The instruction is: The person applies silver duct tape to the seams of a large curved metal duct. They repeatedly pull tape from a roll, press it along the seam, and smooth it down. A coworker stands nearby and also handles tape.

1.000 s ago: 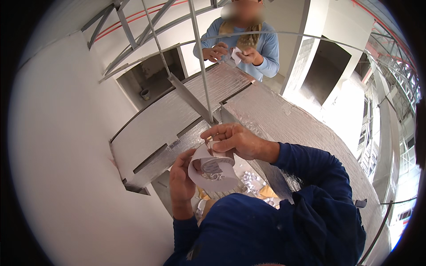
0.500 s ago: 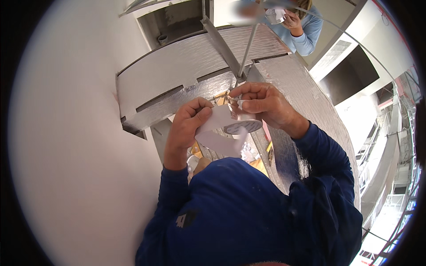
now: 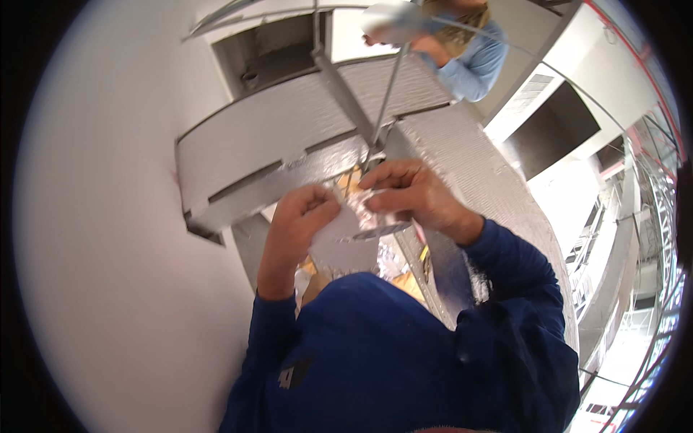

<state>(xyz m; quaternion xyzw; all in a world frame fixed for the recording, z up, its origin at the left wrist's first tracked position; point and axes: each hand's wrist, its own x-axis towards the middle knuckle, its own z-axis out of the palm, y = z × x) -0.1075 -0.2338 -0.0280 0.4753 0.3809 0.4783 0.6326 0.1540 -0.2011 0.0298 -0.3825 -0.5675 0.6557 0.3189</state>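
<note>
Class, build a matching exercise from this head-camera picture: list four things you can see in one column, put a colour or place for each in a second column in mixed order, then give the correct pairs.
Column one:
1. left hand
2. right hand
3. co-worker's sleeve
4. wall

Column two:
A. light blue, at the top of the picture
B. plain white, on the person's left side
C. grips the left edge of the silvery sheet
D. pinches the sheet's upper right part, beside the thin metal rod

Pairs: 1-C, 2-D, 3-A, 4-B
</note>
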